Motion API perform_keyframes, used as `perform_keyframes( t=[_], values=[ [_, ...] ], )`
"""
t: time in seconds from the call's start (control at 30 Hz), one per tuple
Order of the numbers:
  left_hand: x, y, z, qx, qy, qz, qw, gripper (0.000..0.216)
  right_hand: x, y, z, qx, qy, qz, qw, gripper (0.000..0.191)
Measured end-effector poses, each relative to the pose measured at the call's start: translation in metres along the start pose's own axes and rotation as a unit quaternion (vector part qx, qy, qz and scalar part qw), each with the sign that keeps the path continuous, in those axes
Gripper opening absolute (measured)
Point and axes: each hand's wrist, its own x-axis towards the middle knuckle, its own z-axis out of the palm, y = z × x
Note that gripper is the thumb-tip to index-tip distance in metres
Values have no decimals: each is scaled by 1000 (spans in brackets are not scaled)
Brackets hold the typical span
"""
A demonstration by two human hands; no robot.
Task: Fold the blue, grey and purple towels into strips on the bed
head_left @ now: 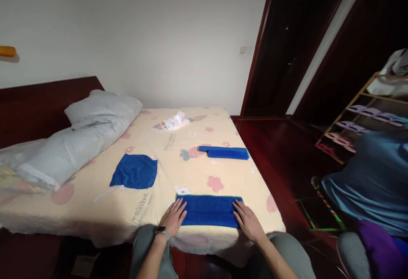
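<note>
A blue towel (209, 210), folded into a wide strip, lies near the front edge of the bed (165, 151). My left hand (174, 218) rests flat on its left end, fingers spread, with a watch on the wrist. My right hand (247, 220) lies flat on its right end, fingers apart. Neither hand holds anything. A second blue towel (225, 153), folded into a narrow strip, sits farther back on the right. A third blue cloth (134, 171) lies spread out at the left middle.
A grey pillow and a rolled quilt (79, 136) lie along the bed's left side. A white crumpled item (174, 122) sits near the far edge. On the right are a blue bag (372, 181), a shoe rack (363, 117) and dark wooden floor. A dark doorway (287, 45) is behind.
</note>
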Motion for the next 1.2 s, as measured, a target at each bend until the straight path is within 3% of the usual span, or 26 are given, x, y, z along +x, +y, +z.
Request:
perform_keyframes(
  t=[0.17, 0.3, 0.4, 0.53, 0.73, 1.07, 1.2],
  values=[
    [-26, 2, -12, 0, 23, -25, 999, 47, -23, -7, -28, -1, 23, -11, 1000, 39],
    [-38, 8, -16, -34, 10, -22, 999, 52, -42, -7, -43, 51, -58, -9, 997, 50],
    [-34, 9, -14, -87, 11, -68, 994, 56, -43, -7, -43, 93, -70, 30, 993, 55],
    [-26, 5, -10, -166, 44, -148, 974, 49, -33, -5, -35, 141, -22, 68, 987, 52],
    [-26, -2, -8, -166, 68, -194, 964, 33, -28, 6, -23, 219, 29, 138, 965, 48],
    [-31, 3, -18, -119, 60, -155, 979, 40, -37, 5, -32, 154, 20, 108, 982, 40],
    [-34, 7, -19, -102, 45, -116, 987, 56, -38, 2, -34, 129, 5, 109, 986, 45]
  ],
)
